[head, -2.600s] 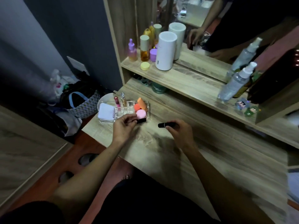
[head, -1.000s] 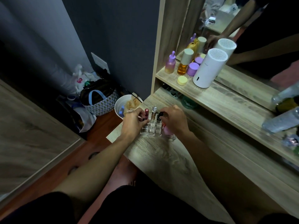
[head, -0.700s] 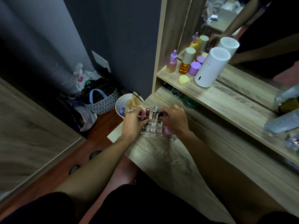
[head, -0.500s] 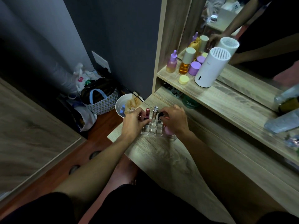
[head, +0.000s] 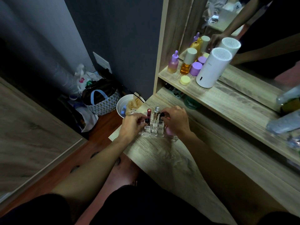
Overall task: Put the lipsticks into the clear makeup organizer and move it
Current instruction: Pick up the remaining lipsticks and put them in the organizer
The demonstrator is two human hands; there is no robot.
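Observation:
The clear makeup organizer (head: 154,131) stands at the left end of the wooden desk. A red-capped tube (head: 149,112) and a silver-capped tube (head: 156,111) stand upright in its back slots. My left hand (head: 132,125) pinches a black lipstick (head: 147,121) that stands in a left slot. My right hand (head: 176,121) pinches another black lipstick (head: 161,115) in a right slot. A pink sponge (head: 168,131) lies in the organizer under my right hand.
The desk's left edge (head: 113,135) is close to the organizer. A white bin (head: 125,105) and a patterned bag (head: 103,101) sit on the floor beyond it. Bottles (head: 188,64) and a white cylinder (head: 211,67) stand on the shelf above, before a mirror.
2.6 s ago both hands held black lipsticks lying on the desk beside the organizer. Since then both lipsticks stand in its slots with my fingers still on them. The last second shows barely any movement.

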